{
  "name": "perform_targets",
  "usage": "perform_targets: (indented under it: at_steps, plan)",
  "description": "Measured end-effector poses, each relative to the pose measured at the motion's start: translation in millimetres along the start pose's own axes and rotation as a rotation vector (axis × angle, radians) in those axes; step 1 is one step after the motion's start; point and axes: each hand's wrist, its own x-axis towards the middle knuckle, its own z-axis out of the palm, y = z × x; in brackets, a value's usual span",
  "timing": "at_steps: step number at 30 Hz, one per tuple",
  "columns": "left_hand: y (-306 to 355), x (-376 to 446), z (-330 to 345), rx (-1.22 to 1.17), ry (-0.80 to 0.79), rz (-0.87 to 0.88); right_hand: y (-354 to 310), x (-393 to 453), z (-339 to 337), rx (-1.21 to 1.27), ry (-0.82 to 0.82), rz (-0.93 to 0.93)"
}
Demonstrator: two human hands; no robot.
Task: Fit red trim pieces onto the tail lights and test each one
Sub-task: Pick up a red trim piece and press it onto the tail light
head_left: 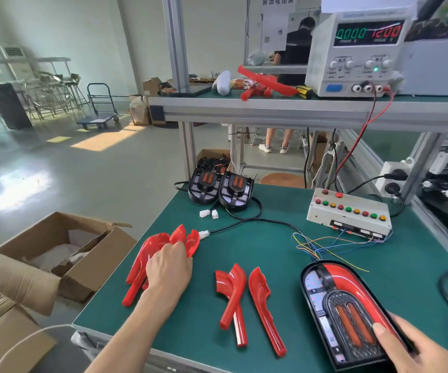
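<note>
Grey bench power supply (pixel 357 55) on the upper shelf: green digits read 0.000, red digits read 12.00. Small labels under the digits and over its knobs too blurred for me to read. White paper sign (pixel 278 1) hanging behind the shelf: Chinese characters, apparently 装饰框组装. No other legible text.

Scene bright and evenly lit. Daylight enters from the far left and throws sunlit patches and a white glare on the glossy floor (pixel 56 168). Shadows on the green table (pixel 285 265) are soft and faint. Wide-angle distortion bends the frame posts and edges. The power supply display (pixel 368 32) is slightly blurred; the far background is soft.
</note>
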Motion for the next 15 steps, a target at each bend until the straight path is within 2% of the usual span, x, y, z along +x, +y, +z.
perform_targets:
  at_steps: [1,2,5,7,9,11,15]
  plan:
    - [2,-2,-5,-0.044,0.026,0.001,0,-2,2,0.03,-0.059,0.064]
    - [4,-5,-11,-0.123,0.064,0.0,10,2,4,-0.007,-0.008,0.089]
    - [22,-20,-30,-0.54,0.101,0.024,13,8,-2,0.007,-0.055,0.111]
    - [46,-37,-41,-0.851,0.004,0.048,13,9,1,-0.002,-0.051,0.133]
    - [75,-58,-44,-1.188,-0.185,0.01,17,11,-1,0.017,-0.042,0.114]
    - [105,-78,-38,-1.426,-0.344,-0.039,16,9,-2,0.028,-0.047,0.107]
    - [149,-110,-15,-1.52,-0.478,-0.047,21,9,-3,0.048,-0.025,0.092]
